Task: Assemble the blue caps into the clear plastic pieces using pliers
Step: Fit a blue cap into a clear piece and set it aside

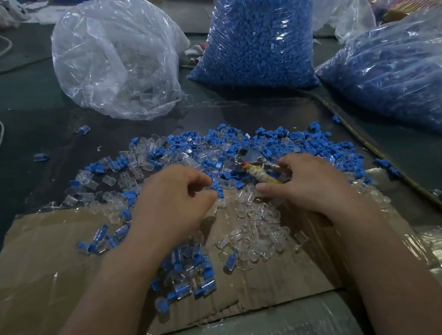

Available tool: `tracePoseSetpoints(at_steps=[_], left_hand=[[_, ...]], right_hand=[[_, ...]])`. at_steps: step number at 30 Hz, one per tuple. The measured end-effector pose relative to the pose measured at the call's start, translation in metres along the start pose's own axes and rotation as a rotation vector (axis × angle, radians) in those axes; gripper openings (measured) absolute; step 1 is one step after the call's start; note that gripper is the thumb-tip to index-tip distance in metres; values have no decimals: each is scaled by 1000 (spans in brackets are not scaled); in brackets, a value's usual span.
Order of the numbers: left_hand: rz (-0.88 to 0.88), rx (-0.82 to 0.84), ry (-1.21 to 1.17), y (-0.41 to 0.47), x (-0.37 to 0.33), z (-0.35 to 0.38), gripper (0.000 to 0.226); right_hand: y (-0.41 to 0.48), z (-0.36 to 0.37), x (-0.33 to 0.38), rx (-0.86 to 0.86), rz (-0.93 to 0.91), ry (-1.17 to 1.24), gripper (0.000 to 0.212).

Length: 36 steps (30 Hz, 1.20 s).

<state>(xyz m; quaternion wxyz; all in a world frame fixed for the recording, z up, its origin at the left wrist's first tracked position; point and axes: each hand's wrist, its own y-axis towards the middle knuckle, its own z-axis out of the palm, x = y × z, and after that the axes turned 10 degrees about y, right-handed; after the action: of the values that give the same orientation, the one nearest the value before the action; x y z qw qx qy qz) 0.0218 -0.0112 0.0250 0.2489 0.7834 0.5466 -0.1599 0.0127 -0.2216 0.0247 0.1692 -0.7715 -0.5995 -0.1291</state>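
Blue caps: many loose | clear plastic pieces: many unfilled | assembled units: few, bulk remaining | right hand: grips pliers | left hand: fingers curled, contents indeterminate

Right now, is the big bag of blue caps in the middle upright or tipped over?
Upright. The bag of blue caps stands on its base, packed tall with caps.

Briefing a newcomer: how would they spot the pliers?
At the far edge of the brown cardboard sheet lie mixed blue caps and clear plastic pieces. There the right hand grips the pliers: the only metal tool, handle wrapped in yellowish wrapping.
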Motion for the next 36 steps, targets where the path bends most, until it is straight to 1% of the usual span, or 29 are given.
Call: tracePoseSetpoints(at_steps=[2, 4, 5, 7, 8, 10, 13, 15, 18, 22, 24, 26, 27, 29, 32, 34, 36], left_hand=[[23, 76, 66, 0, -1, 5, 30], [46, 141, 198, 0, -2, 10, 41], [66, 162, 264, 0, -2, 13, 43], [95, 175, 328, 0, -2, 15, 40], [100, 177, 331, 0, -1, 15, 38], [105, 174, 323, 1, 1, 14, 36], [107, 175, 307, 3, 3, 13, 31], [83, 140, 254, 3, 2, 11, 24], [28, 63, 146, 3, 2, 5, 10], [3, 71, 78, 1, 1, 3, 13], [-3, 19, 39, 1, 1, 3, 8], [-18, -41, -6, 1, 1, 1, 5], [-26, -53, -33, 1, 1, 0, 6], [-29, -45, -91, 0, 0, -2, 16], [-29, -14, -159, -1, -2, -3, 27], [-44, 6, -185, -2, -2, -3, 28], [-53, 27, -194, -2, -2, -4, 30]], right_hand=[[-2, -1, 1, 3, 0, -7, 83], [-3, -1, 5, -59, -45, 6, 77], [-4, -1, 9, -123, -109, 28, 71], [-7, 2, 20, -247, -307, 102, 52], [-10, 4, 26, -260, -399, 116, 43], [-15, 11, 36, -196, -527, 70, 32], [-14, 21, 44, -90, -628, 1, 26], [-13, 24, 46, -54, -640, -21, 27], [-13, 28, 47, -16, -610, -24, 33], [-14, 30, 50, 21, -585, -19, 33], [-13, 31, 51, 18, -580, -28, 32], [-13, 32, 51, -14, -573, -8, 27], [-13, 32, 51, -39, -568, 8, 22], [-12, 32, 51, -80, -561, 22, 14], [-11, 34, 49, -106, -574, 26, 12], [-11, 34, 48, -136, -601, 49, 14], [-13, 31, 48, -159, -606, 135, 26]])
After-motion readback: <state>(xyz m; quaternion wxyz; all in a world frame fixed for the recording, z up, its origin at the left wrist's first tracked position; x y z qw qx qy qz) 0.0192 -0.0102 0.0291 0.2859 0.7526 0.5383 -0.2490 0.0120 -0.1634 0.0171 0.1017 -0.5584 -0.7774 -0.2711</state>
